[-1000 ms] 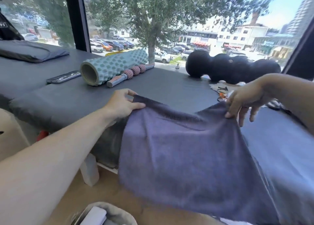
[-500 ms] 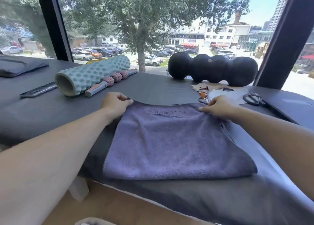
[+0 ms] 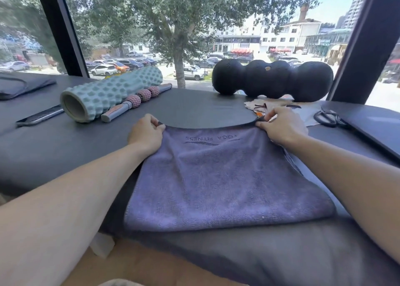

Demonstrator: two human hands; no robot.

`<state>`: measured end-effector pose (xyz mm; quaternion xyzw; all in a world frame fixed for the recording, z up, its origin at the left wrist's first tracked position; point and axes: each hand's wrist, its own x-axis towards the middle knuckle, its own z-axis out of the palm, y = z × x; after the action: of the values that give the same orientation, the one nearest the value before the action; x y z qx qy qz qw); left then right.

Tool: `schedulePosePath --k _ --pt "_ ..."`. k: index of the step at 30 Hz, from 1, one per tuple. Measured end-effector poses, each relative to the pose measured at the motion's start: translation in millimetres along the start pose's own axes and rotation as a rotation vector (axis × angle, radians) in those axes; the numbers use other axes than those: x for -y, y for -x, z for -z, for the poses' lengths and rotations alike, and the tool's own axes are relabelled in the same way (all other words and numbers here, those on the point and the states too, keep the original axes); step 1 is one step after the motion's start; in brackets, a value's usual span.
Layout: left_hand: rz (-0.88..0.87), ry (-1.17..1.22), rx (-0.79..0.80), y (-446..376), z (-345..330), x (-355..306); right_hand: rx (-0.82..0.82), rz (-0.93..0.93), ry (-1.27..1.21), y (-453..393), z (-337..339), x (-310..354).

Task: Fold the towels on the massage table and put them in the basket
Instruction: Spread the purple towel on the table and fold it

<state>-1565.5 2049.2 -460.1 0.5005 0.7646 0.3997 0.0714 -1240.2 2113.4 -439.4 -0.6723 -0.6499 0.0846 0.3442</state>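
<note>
towel flat on worktop | left hand pinches far-left corner | right hand pinches far-right corner

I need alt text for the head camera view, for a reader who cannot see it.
Two hands, left hand and right hand, pinch the far corners of a purple towel lying folded on a dark massage table. Behind lie a teal foam roller and a black roller.
</note>
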Motion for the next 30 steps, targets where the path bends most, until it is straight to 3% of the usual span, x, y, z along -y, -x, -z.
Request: schedulePosePath --k 5,9,12,15,20,26,30 --pt "0.048 0.039 0.006 4 -1 1 0.115 -0.023 0.061 -4 -2 -1" --pt "0.146 0.119 -0.001 22 31 -5 0.163 -0.035 -0.104 5 8 6" --pt "0.091 -0.091 0.094 70 68 3 0.358 -0.065 -0.149 30 41 10" --pt "0.066 -0.029 0.157 131 86 14 0.561 -0.09 -0.105 58 69 0" --pt "0.043 0.205 0.064 173 78 16 0.538 -0.084 -0.125 82 82 -15" --pt "-0.003 0.245 0.051 186 80 27 0.521 -0.093 -0.052 96 89 -21" --pt "0.029 0.244 0.129 190 81 30 0.624 -0.118 0.02 99 102 -23"
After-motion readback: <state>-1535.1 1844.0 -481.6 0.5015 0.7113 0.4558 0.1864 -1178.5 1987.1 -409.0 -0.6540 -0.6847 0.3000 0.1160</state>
